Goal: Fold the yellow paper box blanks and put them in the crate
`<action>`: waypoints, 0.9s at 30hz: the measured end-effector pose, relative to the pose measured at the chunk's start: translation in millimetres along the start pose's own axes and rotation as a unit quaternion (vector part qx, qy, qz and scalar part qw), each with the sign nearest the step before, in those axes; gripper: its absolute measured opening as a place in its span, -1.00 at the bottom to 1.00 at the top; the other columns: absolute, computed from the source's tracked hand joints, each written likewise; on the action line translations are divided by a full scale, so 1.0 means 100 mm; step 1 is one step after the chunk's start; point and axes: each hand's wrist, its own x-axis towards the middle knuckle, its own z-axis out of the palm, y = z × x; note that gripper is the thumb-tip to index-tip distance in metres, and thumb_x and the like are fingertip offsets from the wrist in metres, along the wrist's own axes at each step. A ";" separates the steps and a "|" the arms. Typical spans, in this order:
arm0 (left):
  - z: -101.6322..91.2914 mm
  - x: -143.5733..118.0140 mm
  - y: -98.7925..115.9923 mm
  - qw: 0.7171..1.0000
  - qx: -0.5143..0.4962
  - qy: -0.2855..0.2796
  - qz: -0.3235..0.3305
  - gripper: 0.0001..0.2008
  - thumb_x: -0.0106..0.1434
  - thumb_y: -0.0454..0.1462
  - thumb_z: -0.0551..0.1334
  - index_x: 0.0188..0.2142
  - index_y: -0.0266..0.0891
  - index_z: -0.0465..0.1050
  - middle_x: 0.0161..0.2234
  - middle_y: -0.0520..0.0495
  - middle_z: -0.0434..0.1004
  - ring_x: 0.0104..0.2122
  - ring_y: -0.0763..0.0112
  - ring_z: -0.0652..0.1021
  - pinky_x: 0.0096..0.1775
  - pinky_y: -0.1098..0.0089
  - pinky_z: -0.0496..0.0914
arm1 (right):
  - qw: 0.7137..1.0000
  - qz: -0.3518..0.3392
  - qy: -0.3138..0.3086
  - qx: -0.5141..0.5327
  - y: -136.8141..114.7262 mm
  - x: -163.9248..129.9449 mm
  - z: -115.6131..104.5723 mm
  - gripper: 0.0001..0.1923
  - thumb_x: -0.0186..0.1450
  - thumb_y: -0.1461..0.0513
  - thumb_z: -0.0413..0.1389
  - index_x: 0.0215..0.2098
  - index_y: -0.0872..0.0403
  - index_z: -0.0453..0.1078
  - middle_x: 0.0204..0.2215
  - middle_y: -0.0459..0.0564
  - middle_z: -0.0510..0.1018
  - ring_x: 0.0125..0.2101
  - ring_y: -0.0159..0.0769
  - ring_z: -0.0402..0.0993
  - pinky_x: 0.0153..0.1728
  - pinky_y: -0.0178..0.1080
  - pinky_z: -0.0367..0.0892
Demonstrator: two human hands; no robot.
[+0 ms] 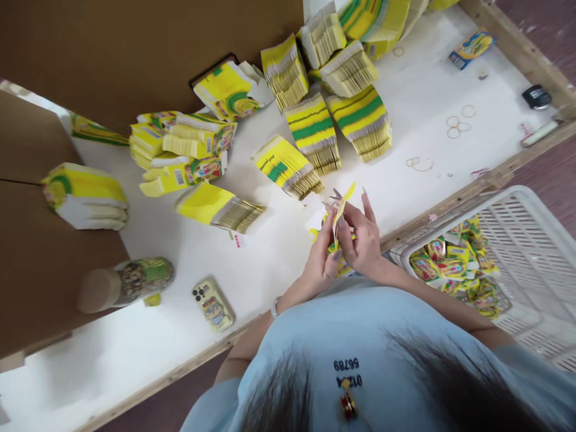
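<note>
Hands: the left hand (321, 264) and right hand (362, 237) meet at the near edge of the bench (418, 102), both pinched on a yellow carton blank (341, 210) held upright between the fingertips.
Blank's place: above the bench edge, just left of the white basket (535, 240).
Risk: the thin blank could slip or crease if the pinch shifts; it might drop short of the basket.
Near bench: a phone (213, 304) and a jar (128, 282) on its side, to the left.
Far bench: stacks of flat cartons (315, 129), with rubber bands (458, 126) loose to the right.
Surface and room: white board with a wooden rim; brown cardboard (135, 42) stands behind.
</note>
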 end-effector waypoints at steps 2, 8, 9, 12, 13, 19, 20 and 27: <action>-0.02 -0.03 -0.04 0.999 0.008 0.050 -0.002 -0.39 0.43 0.19 0.01 0.25 -0.08 0.33 -0.13 -0.19 0.59 -0.12 0.11 0.61 -0.05 0.11 0.53 | 1.000 0.006 0.005 0.010 0.00 0.00 0.00 -0.58 0.53 0.21 -0.16 0.28 0.00 0.28 0.01 0.07 0.69 -0.03 -0.16 0.69 0.44 0.20 0.14; -0.10 -0.04 -0.10 0.994 0.013 0.100 -0.037 -0.55 0.46 0.13 0.06 -0.01 -0.16 0.42 -0.42 0.00 0.49 -0.47 0.39 0.48 -0.41 0.35 0.43 | 0.984 0.135 0.026 0.111 -0.02 -0.07 0.00 -0.67 0.50 0.05 0.02 0.15 -0.01 0.33 -0.15 0.05 0.69 -0.24 -0.22 0.70 0.17 0.00 0.49; -0.10 -0.05 -0.10 0.994 0.007 0.093 -0.048 -0.56 0.47 0.12 0.06 -0.07 -0.16 0.43 -0.42 0.00 0.49 -0.47 0.40 0.48 -0.43 0.36 0.42 | 0.976 0.173 0.033 0.128 -0.01 -0.12 -0.01 -0.65 0.48 0.02 0.07 0.13 -0.01 0.32 -0.20 0.02 0.68 -0.27 -0.24 0.69 0.10 -0.05 0.53; -0.09 -0.11 -0.14 0.996 -0.014 0.053 -0.075 -0.61 0.48 0.08 0.09 -0.12 -0.17 0.43 -0.43 -0.01 0.51 -0.48 0.41 0.51 -0.45 0.39 0.41 | 0.957 0.241 0.044 0.156 0.04 -0.31 -0.02 -0.65 0.43 -0.02 0.15 0.06 -0.03 0.32 -0.25 -0.01 0.63 -0.34 -0.28 0.66 -0.15 -0.18 0.59; -0.07 -0.14 -0.16 0.996 -0.027 0.043 -0.077 -0.63 0.47 0.07 0.10 -0.07 -0.16 0.42 -0.39 -0.03 0.54 -0.44 0.38 0.55 -0.42 0.39 0.44 | 0.957 0.243 0.042 0.154 0.07 -0.37 -0.04 -0.67 0.42 -0.02 0.16 0.02 -0.04 0.33 -0.24 0.00 0.62 -0.37 -0.29 0.64 -0.23 -0.20 0.58; -0.06 -0.31 -0.26 0.992 -0.109 0.051 -0.027 -0.41 0.48 -0.01 0.14 0.37 0.02 -0.07 -0.22 -0.06 0.65 -0.32 0.36 0.64 -0.31 0.38 0.50 | 0.972 0.155 -0.024 0.175 0.21 -0.50 -0.18 -0.71 0.38 -0.03 0.21 -0.12 -0.01 0.53 -0.19 0.08 0.66 -0.21 -0.21 0.63 -0.18 -0.16 0.57; -0.08 -0.32 -0.25 0.993 -0.106 0.040 -0.035 -0.43 0.48 -0.02 0.16 0.36 -0.01 -0.01 -0.28 -0.02 0.63 -0.39 0.41 0.61 -0.35 0.41 0.47 | 0.965 0.161 -0.052 0.199 0.23 -0.47 -0.21 -0.69 0.39 -0.03 0.19 -0.09 0.00 0.54 -0.21 0.06 0.67 -0.26 -0.24 0.62 -0.24 -0.19 0.56; -0.17 -0.27 -0.18 0.994 -0.083 -0.028 -0.066 -0.67 0.46 -0.01 0.18 -0.01 -0.19 0.43 -0.26 -0.06 0.58 -0.32 0.43 0.56 -0.25 0.42 0.46 | 0.955 0.150 -0.088 0.238 0.35 -0.38 -0.27 -0.71 0.45 0.03 0.13 -0.26 0.01 0.58 -0.35 -0.02 0.64 -0.36 -0.32 0.59 -0.31 -0.28 0.52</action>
